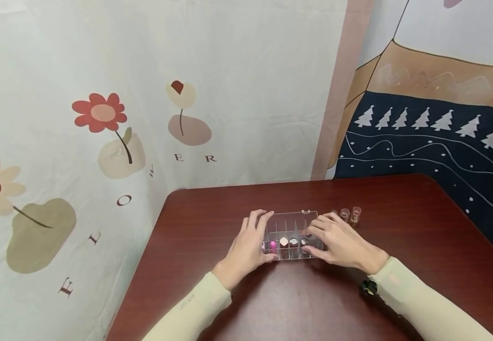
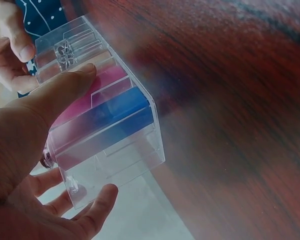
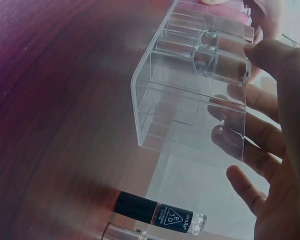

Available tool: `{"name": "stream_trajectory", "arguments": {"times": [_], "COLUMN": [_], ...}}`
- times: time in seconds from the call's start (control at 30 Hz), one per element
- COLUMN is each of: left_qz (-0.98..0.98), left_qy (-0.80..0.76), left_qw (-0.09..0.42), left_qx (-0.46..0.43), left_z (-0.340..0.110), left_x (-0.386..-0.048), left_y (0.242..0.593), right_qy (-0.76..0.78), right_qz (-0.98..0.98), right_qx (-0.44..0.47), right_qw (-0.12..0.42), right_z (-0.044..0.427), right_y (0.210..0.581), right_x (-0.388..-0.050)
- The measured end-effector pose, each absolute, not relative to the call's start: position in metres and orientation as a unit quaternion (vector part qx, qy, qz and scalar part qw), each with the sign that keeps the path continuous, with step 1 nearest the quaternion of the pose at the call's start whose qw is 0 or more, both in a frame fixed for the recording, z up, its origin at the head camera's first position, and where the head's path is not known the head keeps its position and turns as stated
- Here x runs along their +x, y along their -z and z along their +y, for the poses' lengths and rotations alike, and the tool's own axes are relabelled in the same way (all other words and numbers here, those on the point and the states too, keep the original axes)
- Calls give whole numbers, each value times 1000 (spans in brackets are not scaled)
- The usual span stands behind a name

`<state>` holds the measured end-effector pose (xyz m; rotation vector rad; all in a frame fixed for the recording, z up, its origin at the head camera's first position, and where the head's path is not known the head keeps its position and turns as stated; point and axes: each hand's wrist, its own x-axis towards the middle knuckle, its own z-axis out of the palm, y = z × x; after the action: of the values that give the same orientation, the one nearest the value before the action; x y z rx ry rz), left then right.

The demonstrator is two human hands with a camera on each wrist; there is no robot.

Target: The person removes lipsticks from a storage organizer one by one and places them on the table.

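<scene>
A clear box with compartments [image 1: 281, 255] stands on the table between the two hands. Several small tubes are in it, one with a pink top [image 1: 273, 245]. The left hand [image 1: 246, 246] grips the box's left end; in the left wrist view its thumb lies along the near side and its fingers reach round the end, beside a blue and pink tube [image 2: 122, 107]. The right hand [image 1: 342, 241] holds the right end; in the right wrist view its thumb is at the near edge and its fingers lie behind the clear wall [image 3: 165, 120], by a vacant compartment.
Several small clear-capped tubes [image 1: 355, 215] stand on the red-brown table [image 1: 212, 208] beyond the right hand; the right wrist view shows a black lipstick tube [image 3: 155, 212] with printed text. Patterned cloths [image 1: 251, 94] hang behind and left of the table.
</scene>
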<state>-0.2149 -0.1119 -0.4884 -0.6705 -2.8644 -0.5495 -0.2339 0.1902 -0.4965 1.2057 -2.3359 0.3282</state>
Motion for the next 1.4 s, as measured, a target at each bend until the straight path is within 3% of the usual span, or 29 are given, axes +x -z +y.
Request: {"name": "stream_trajectory", "arguments": {"times": [1.4], "left_qz": [-955], "left_qy": [180], "left_qw": [77], "left_qx": [-223], "left_z": [-112], "left_x": [-214], "left_y": [488], "right_qy": [-149], "right_qz": [-870], "right_qx": [417], "right_qw": [219], "right_z": [188], "right_y": [487], "right_x": [-229]}}
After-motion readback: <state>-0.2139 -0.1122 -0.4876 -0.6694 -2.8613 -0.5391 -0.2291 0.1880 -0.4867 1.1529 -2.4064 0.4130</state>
